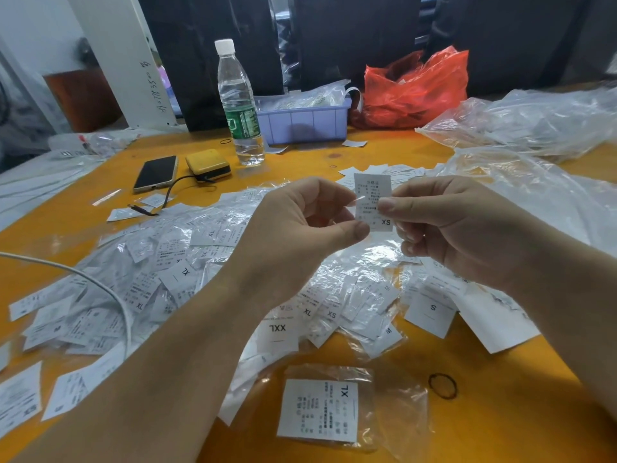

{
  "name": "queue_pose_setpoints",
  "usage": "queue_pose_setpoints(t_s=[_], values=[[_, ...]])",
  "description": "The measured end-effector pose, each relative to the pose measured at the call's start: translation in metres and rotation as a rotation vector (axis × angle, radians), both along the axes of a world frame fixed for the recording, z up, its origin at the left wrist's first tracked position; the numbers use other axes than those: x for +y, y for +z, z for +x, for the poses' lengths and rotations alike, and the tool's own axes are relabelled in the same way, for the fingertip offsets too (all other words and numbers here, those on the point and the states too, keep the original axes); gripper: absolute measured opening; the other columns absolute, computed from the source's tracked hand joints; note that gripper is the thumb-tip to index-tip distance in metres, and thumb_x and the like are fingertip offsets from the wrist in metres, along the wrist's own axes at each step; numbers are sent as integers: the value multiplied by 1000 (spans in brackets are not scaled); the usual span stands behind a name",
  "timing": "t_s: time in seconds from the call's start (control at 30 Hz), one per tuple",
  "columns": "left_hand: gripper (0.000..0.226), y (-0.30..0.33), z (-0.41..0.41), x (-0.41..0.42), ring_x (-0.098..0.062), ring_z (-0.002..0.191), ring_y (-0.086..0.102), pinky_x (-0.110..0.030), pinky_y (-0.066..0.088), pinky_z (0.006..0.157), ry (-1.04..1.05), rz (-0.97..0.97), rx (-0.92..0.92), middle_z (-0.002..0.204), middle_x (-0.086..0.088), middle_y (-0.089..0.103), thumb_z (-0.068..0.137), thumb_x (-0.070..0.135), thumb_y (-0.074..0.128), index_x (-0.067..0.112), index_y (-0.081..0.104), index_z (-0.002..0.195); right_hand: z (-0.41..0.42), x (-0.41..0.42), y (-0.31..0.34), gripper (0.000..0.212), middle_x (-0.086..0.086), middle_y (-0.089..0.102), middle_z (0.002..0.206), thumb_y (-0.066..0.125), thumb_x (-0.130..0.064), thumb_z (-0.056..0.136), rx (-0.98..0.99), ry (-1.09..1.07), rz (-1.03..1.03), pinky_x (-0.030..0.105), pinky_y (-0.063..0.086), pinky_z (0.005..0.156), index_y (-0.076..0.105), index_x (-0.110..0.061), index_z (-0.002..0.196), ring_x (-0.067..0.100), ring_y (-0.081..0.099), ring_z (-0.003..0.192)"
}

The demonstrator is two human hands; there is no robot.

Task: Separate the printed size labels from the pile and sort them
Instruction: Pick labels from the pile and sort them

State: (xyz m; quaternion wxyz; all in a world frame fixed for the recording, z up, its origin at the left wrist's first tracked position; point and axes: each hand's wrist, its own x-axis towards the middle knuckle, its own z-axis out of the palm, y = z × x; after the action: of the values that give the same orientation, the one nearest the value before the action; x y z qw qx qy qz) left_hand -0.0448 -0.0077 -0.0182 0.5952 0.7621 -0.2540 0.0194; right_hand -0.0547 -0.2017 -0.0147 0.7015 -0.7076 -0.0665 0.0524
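Observation:
A small white label printed XS (371,192) is held upright above the pile. My left hand (300,225) pinches its left edge between thumb and fingers, and my right hand (444,225) pinches its right edge. Below them a wide pile of white size labels (173,272) in clear film spreads over the orange table (500,412); XL, XXL, M and XS prints show. An XL label (319,411) lies apart near the front edge on a clear bag. An S label (430,314) lies to the right.
At the back stand a water bottle (238,105), a lilac bin (303,120) and a red plastic bag (415,88). A phone (155,173), a yellow power bank (207,164) and a white cable (96,282) lie left. Clear bags (534,121) cover the right. A black rubber band (442,385) lies at front.

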Motion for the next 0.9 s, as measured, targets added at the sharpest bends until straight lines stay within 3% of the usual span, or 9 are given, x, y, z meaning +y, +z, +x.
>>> queue_pose_setpoints(t_s=[0.07,0.17,0.23,0.37,0.63,0.77,0.9], values=[[32,-1,0,0,-10,79,69,-20,56,73,4,-8,7,82,5,73,65,24,82,22,68,93,0,0,-1,13,1,52,56,75,-22,62,-8,12,6,22,42,47,72,-11,70,10,43,49],[34,-2,2,0,-24,95,70,-34,59,84,17,3,35,99,-10,73,70,16,82,14,68,101,0,2,-2,21,3,51,57,77,-26,59,-14,63,4,22,42,48,73,-10,72,10,43,50],[35,-2,2,0,-26,97,69,-37,58,86,22,4,49,102,-13,72,71,16,82,11,67,102,0,3,-3,16,1,51,57,77,-27,60,-22,93,1,23,41,49,74,-15,69,10,43,50],[30,0,1,1,-21,94,71,-33,59,84,32,-5,46,97,-6,75,71,18,81,15,67,98,0,4,-4,15,2,53,59,75,-28,63,-35,126,27,22,42,51,75,-15,70,10,46,52],[32,-1,3,1,-8,82,71,-20,56,72,68,-28,48,87,-2,75,66,30,78,13,67,91,-4,9,-5,33,12,56,71,72,-28,67,-183,120,-117,23,45,52,78,-11,94,13,48,56],[26,-2,5,2,-9,72,66,-20,54,68,101,4,67,78,2,73,76,36,73,14,70,88,-4,8,-5,36,16,57,75,71,-26,67,-206,72,-90,22,43,51,75,-5,97,11,48,55],[13,-1,6,3,-7,67,63,-18,53,67,74,27,94,74,2,72,90,26,66,14,70,87,-3,6,-3,30,5,57,64,69,-23,71,-193,14,-52,21,44,51,75,-6,95,9,49,53]])
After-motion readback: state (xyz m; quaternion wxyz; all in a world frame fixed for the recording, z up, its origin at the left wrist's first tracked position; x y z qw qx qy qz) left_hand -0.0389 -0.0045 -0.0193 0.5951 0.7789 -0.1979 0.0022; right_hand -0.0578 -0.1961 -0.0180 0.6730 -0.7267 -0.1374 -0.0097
